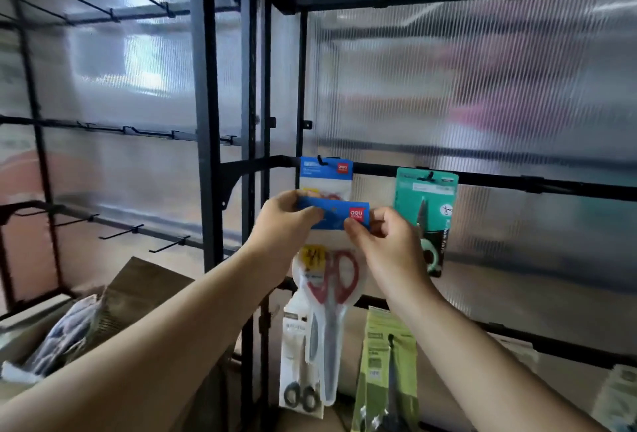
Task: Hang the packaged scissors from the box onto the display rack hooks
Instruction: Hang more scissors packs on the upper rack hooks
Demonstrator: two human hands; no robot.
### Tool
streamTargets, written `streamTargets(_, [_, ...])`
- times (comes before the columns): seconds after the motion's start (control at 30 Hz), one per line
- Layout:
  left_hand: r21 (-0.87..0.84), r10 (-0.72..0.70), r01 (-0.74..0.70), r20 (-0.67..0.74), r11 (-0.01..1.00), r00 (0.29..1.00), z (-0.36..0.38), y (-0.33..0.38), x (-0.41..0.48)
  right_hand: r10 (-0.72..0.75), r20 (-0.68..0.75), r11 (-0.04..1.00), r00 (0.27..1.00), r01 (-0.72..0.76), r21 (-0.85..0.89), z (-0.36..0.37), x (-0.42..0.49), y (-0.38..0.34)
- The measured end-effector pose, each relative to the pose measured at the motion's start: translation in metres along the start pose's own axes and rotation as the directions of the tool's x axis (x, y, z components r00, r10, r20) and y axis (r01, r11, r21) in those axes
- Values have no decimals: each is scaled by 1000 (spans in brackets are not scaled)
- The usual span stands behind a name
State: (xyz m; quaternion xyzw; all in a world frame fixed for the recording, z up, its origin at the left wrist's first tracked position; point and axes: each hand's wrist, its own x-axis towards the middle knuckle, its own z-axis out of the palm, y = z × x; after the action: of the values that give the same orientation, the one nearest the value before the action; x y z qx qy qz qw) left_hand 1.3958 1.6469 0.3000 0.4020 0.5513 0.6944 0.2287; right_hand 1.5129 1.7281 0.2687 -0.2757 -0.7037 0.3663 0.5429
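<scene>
One pack (331,293) pinched between left grip (282,221), right grip (382,242)

Left hand (282,221) and right hand (382,242) are holding a blue-carded clear pack of red-handled scissors (331,297) in front of a second blue-carded pack (325,173), which is hanging on the black metal rack's (206,121) middle bar. A teal-carded pack (425,211) is hanging to its right. A brown cardboard box (144,290) is sitting at lower left.
</scene>
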Motion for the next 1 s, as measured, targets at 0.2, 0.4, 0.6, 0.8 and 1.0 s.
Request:
streamTargets(0.2, [-25,18,-18,6,1000,1000,-17,-6,26,-29,-26,1000,999,29,-7,29,17,1])
streamTargets(0.4, [-66,56,-57,-14,996,998,-18,4,51,-162,-55,985,985,158,-77,37,43,0])
streamTargets(0.6, [-105,82,-91,-85,990,993,-12,12,68,-238,-135,969,962,226,-99,44,62,-7])
streamTargets(0.8, [-94,113,-127,-138,987,984,-6,19,80,-220,-192,974,956,207,-86,49,74,-13])
streamTargets(1.0, [-112,115,-134,-161,985,980,-5,25,88,-220,-237,975,946,208,-77,55,80,-19])
